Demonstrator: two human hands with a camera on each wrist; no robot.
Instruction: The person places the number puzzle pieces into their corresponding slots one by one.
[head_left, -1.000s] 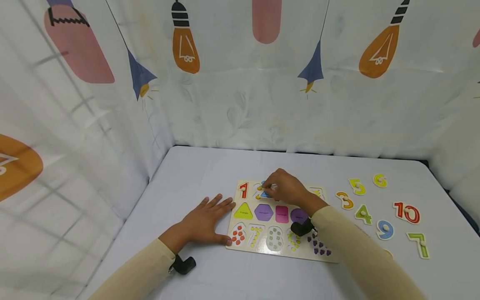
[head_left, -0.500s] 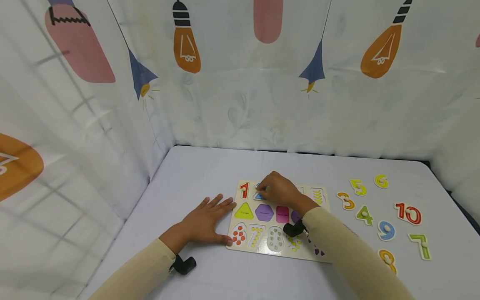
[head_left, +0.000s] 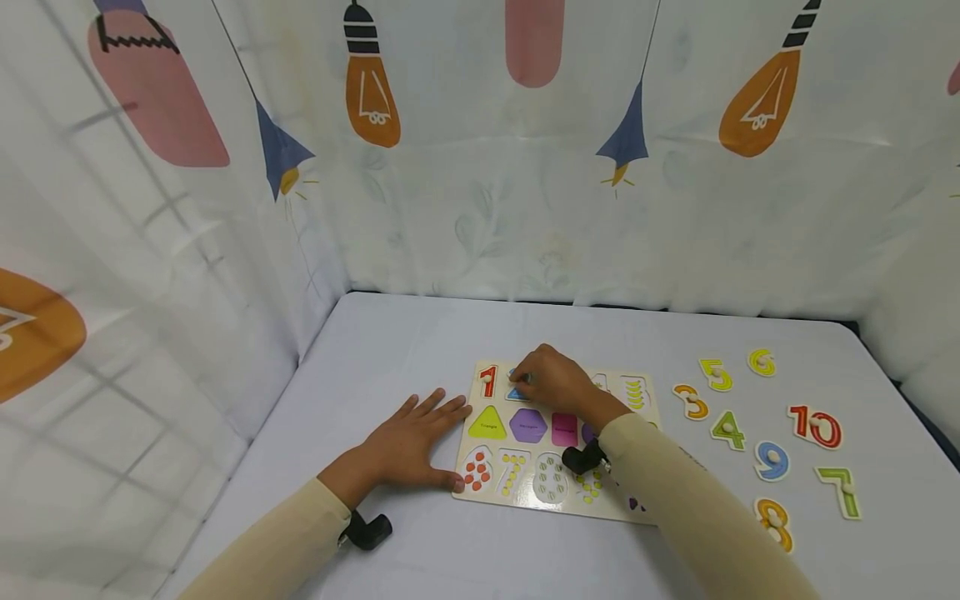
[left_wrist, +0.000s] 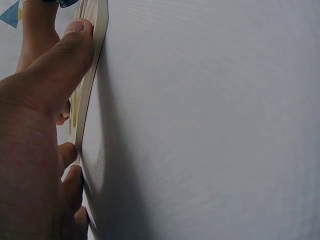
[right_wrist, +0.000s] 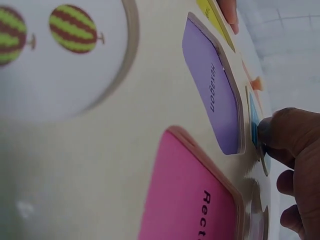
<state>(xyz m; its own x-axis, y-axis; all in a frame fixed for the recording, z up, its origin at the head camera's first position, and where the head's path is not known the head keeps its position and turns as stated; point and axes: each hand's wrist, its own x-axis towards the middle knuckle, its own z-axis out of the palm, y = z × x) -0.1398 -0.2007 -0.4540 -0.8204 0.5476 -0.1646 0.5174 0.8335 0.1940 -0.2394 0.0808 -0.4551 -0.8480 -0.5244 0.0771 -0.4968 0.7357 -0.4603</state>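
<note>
**Blue number piece (right_wrist: 254, 117), beneath the right hand (head_left: 555, 381)**

Location: far row of the pale puzzle board (right_wrist: 90, 165), just right of the red 1 (head_left: 488, 381), beyond the gap between yellow triangle (head_left: 487, 425) and purple hexagon (head_left: 528, 425). Full seating in the recess: cannot tell.

Key relation: directly under the tips of the right grip, at its left end, with the forearm slanting in from the near right. Long axis, judged from the visible part, roughly near to far, alongside the red 1. Nearer hand: the right, touching. Left hand (head_left: 411, 444) apart from the piece, to the left and near.

Appearance: bright blue with a pale border; much of the outline covered by fingers, hence numeral not fully readable. Knob not visible.

Right grip: thumb and finger drawn together in a pinch on the piece, remaining fingers curled behind.

Left grip: fingers spread, nothing grasped; fingertips at the board's left edge, thumb at its near left corner.

Also listed: pink rectangle (head_left: 565, 429), right of the hexagon; loose on the worktop (head_left: 390, 342), right of the board, green 4 (head_left: 728, 431), orange 3 (head_left: 691, 402) and red 10 (head_left: 815, 427), among others.
</note>
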